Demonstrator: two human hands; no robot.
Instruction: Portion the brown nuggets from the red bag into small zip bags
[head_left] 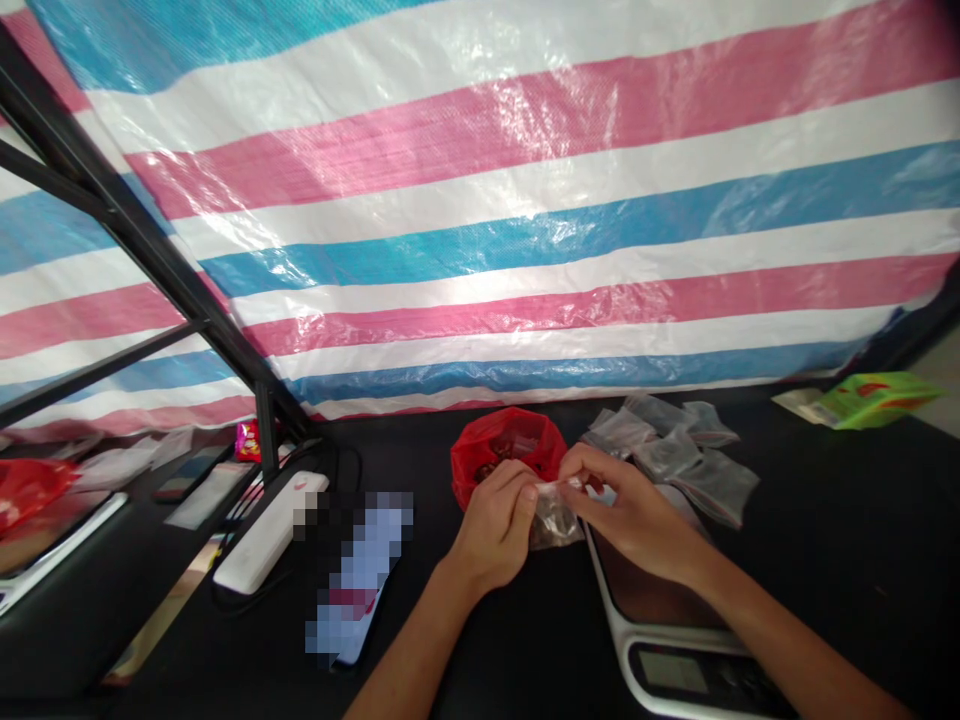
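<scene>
Between my two hands is a small clear plastic bag (556, 520), pinched along its top edge. My left hand (496, 522) has thumb and fingers closed on the bag's left side. The fingers of my right hand (626, 510) grip its upper right corner. Just behind my left hand sits an open red plastic bag (506, 440) with small brownish items inside. Under my right hand and forearm lies a digital scale (649, 590), partly covered by them. Several clear zip bags (675, 450) are piled behind the scale.
To the left lie a white power strip (270, 535) and a partly pixelated blue phone (364, 580). A black metal frame (150, 245) slants at the left. A green packet (874, 400) is at the back right. Striped sheeting (525, 220) hangs behind the black table (525, 640).
</scene>
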